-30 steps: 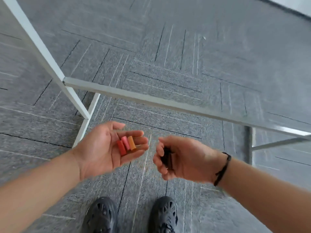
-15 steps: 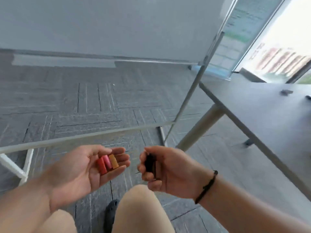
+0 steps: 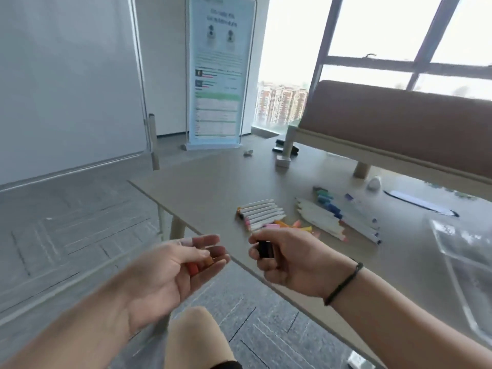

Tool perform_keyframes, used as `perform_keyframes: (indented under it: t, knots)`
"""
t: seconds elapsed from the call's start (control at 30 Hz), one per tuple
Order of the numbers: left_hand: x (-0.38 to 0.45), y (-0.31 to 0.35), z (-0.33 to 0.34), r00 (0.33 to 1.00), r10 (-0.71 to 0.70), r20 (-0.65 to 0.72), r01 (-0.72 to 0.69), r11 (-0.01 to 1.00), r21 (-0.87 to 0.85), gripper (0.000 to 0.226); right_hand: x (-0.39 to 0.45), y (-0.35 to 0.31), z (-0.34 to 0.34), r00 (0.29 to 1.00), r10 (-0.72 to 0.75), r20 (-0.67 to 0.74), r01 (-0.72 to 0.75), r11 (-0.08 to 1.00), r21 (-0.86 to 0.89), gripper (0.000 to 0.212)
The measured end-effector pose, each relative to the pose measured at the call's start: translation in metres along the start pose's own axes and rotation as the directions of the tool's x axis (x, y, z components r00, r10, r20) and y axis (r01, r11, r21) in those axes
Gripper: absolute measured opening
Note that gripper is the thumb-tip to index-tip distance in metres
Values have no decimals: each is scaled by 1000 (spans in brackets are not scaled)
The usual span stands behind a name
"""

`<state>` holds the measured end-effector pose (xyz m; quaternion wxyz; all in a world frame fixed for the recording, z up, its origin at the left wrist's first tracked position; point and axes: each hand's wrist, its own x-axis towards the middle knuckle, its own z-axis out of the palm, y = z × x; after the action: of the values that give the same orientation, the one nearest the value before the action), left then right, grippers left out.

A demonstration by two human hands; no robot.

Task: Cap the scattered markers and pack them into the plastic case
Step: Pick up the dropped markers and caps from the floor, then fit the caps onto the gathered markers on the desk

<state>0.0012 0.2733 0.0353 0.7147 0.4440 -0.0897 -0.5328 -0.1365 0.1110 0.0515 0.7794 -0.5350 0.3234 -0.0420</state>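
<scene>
Task is early: nothing packed, little or nothing capped on the near group.

Left hand (image 3: 173,265) is palm-up, fingers loosely spread, cradling small coloured caps (image 3: 199,265) (red and orange visible; blur hides the count). Right hand (image 3: 287,258) has fingers curled round a black cap (image 3: 265,249), pinching it against the thumb. Both hands hover at the near-left edge of the bench (image 3: 213,187), at about 7 o'clock from the markers.

Near row of markers (image 3: 259,213) lies side by side mid-bench, white barrels, coloured tips exposed at the left ends, so these look uncapped. A second group of markers (image 3: 335,211) lies at 3 o'clock from the first, fanned; some carry blue and green caps. A few loose caps (image 3: 290,225) sit between the groups, pink, orange, yellow.

Plastic case (image 3: 463,251) sits at the bench's right edge, 3 o'clock from everything, clear, apparently holding no markers, though glare makes that uncertain.

Left to do: match caps to the exposed tips, press them on, gather both groups, load the case.
</scene>
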Motion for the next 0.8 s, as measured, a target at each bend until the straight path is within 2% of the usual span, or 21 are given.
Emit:
perform_keyframes:
  t: [0.07,0.13,0.2,0.23,0.27,0.33,0.37,0.4,0.43,0.5,0.6,0.7,0.8]
  knots:
    - [14,-9,33,999,21,37,-25,994,102,29,-10,0,-35,992,-64,-112,52,993,-105,11]
    - [32,-23,63,994,92,56,-104,956,275,25,-12,5,-67,956,-174,-234,89,939,-333,13]
    - [59,-43,84,969,227,93,-241,812,532,28,-15,12,-95,878,-376,-297,108,758,-643,18]
    - [74,-54,91,937,314,151,-330,663,672,31,-17,15,-107,833,-478,-277,105,629,-770,20]
    - [86,-63,97,884,388,262,-429,448,785,32,-20,19,-116,796,-559,-233,91,492,-866,21]
    - [103,-78,107,756,417,505,-551,-13,834,33,-27,26,-127,747,-654,-118,37,218,-975,16]
    - [109,-83,111,715,384,585,-578,-147,803,36,-28,29,-131,733,-677,-64,21,116,-993,11]
    - [114,-88,114,698,335,633,-595,-220,773,40,-28,32,-135,727,-686,-30,17,62,-998,6]
    - [118,-92,117,694,299,655,-601,-259,756,43,-28,34,-138,729,-684,-20,21,52,-998,11]
    - [125,-96,120,690,283,666,-604,-280,746,37,-28,35,-142,741,-669,-58,25,114,-993,28]
    - [132,-96,120,687,284,668,-602,-292,743,31,-26,36,-146,743,-658,-122,-36,142,-989,32]
    - [133,-91,115,719,268,642,-561,-321,763,55,-25,39,-147,729,-671,-137,-51,146,-988,35]
    - [137,-85,114,743,189,641,-533,-412,739,72,-25,38,-148,713,-683,-159,-69,157,-985,38]
